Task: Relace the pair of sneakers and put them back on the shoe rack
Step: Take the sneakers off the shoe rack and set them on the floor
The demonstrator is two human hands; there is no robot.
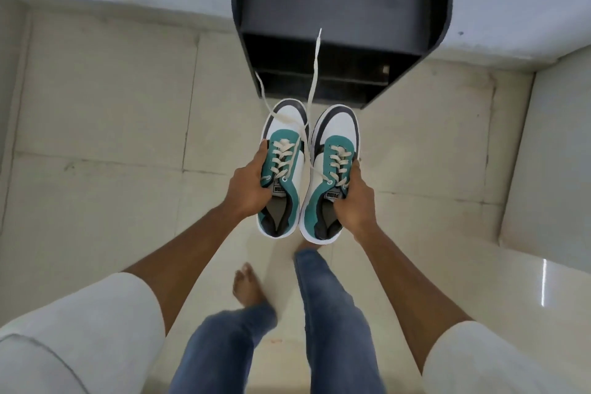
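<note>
I hold two white, teal and black sneakers side by side above the floor, toes pointing away from me. My left hand (248, 184) grips the left sneaker (283, 166) at its outer side by the tongue. My right hand (353, 198) grips the right sneaker (331, 169) the same way. Both are laced with cream laces; long loose lace ends (315, 64) swing forward toward the dark shoe rack (339, 9), which stands against the wall just beyond the toes.
The rack's open shelves (323, 80) face me, dark inside. Pale floor tiles (112, 105) spread all around. A white wall or step rises at the right (550, 153). My bare left foot (248, 285) and jeans-clad legs (329, 313) are below the shoes.
</note>
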